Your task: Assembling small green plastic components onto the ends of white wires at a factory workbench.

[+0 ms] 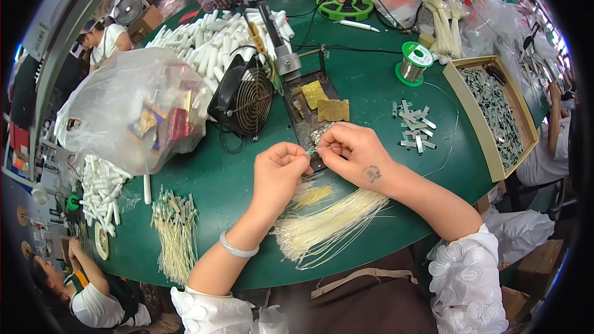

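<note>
My left hand (pixel 279 172) and my right hand (pixel 357 153) meet at the middle of the green table, fingertips nearly touching. Each is closed in a pinch. Between the left fingertips shows a tiny light part (pixel 309 152), too small to name. What the right fingers hold is hidden. Just beyond them lies a dark metal plate (pixel 297 130) with yellow sponges (pixel 333 111) on it. A bundle of cream wires (pixel 328 229) lies below my hands. Small grey-green strips (pixel 417 127) are scattered right of my right hand.
A black fan (pixel 250 96) and a plastic bag (pixel 133 111) stand left. Wires with small pieces attached (pixel 174 229) lie front left. White tubes (pixel 204 43) are heaped behind. At right are a solder spool (pixel 413 65) and a cardboard tray (pixel 495 154) of strips.
</note>
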`<state>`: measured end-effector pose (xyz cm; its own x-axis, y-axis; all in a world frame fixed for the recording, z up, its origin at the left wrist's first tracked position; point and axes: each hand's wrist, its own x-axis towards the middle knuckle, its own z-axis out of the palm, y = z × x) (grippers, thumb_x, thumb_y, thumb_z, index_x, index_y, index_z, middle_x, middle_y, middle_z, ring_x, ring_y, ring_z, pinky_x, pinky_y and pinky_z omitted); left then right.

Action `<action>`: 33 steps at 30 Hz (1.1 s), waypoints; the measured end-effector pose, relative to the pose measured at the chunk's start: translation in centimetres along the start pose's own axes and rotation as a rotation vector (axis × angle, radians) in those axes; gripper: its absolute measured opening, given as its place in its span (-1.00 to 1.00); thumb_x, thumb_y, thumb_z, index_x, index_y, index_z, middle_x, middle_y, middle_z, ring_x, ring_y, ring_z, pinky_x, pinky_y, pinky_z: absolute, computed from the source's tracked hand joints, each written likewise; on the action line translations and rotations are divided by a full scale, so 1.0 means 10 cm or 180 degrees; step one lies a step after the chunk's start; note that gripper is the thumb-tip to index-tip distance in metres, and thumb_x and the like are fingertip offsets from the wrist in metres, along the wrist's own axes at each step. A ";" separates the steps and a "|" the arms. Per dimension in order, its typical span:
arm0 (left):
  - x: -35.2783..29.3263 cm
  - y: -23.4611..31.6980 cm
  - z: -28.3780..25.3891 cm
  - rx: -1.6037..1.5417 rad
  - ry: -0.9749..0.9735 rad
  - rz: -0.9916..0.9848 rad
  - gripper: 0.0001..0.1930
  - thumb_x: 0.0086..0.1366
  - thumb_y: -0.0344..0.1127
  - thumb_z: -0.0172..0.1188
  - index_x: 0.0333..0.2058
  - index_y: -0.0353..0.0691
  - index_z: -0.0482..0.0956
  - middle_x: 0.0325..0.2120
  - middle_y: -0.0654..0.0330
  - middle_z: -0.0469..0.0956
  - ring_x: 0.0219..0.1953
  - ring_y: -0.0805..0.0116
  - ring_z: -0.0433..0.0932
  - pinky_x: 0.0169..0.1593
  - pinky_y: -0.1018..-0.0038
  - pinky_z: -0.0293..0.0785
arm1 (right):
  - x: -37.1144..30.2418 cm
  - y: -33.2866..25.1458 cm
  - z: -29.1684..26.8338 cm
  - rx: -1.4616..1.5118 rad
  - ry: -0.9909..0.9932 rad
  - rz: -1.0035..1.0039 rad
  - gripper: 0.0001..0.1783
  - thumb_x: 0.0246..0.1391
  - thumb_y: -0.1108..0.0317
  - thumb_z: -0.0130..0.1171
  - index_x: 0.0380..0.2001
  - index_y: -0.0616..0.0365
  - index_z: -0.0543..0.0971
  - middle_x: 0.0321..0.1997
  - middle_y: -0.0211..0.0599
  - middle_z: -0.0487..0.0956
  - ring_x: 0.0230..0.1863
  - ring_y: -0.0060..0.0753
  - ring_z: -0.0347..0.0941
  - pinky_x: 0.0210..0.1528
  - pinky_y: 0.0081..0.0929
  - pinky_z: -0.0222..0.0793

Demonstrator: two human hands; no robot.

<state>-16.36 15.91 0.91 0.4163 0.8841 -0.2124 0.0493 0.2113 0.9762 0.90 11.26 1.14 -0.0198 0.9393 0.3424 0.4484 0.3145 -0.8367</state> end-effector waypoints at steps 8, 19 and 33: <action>0.15 0.02 0.03 0.0020 0.0061 0.0172 -0.96 0.13 -0.48 0.14 -0.45 -0.31 0.51 -0.61 0.28 0.55 -0.59 0.64 0.48 -0.57 0.74 0.25 | 0.05 0.04 -0.01 0.0071 0.0303 0.0082 -0.90 -0.02 0.47 0.20 -0.44 0.26 0.51 -0.51 -0.35 0.44 -0.57 -0.59 0.32 -0.53 -0.61 0.26; 0.18 0.13 0.10 -0.0030 0.0168 0.0321 -0.98 0.12 -0.51 0.12 -0.43 -0.32 0.51 -0.61 0.27 0.53 -0.63 0.66 0.39 -0.56 0.74 0.23 | 0.08 0.06 0.00 0.0239 0.0462 0.0044 -0.91 0.04 0.49 0.19 -0.41 0.30 0.52 -0.49 -0.45 0.43 -0.57 -0.77 0.23 -0.55 -0.71 0.16; 0.16 0.09 0.09 0.0017 0.0146 0.0284 -0.97 0.12 -0.53 0.11 -0.43 -0.31 0.50 -0.61 0.28 0.51 -0.65 0.67 0.35 -0.58 0.75 0.19 | 0.06 0.05 -0.03 0.0263 0.0464 0.0120 -0.92 -0.02 0.52 0.21 -0.46 0.29 0.51 -0.52 -0.50 0.41 -0.58 -0.81 0.19 -0.58 -0.75 0.11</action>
<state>-14.84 17.16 1.47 0.3773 0.9174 -0.1261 0.0187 0.1286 0.9915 1.42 11.99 1.04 0.1280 0.9228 0.3635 0.3714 0.2953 -0.8803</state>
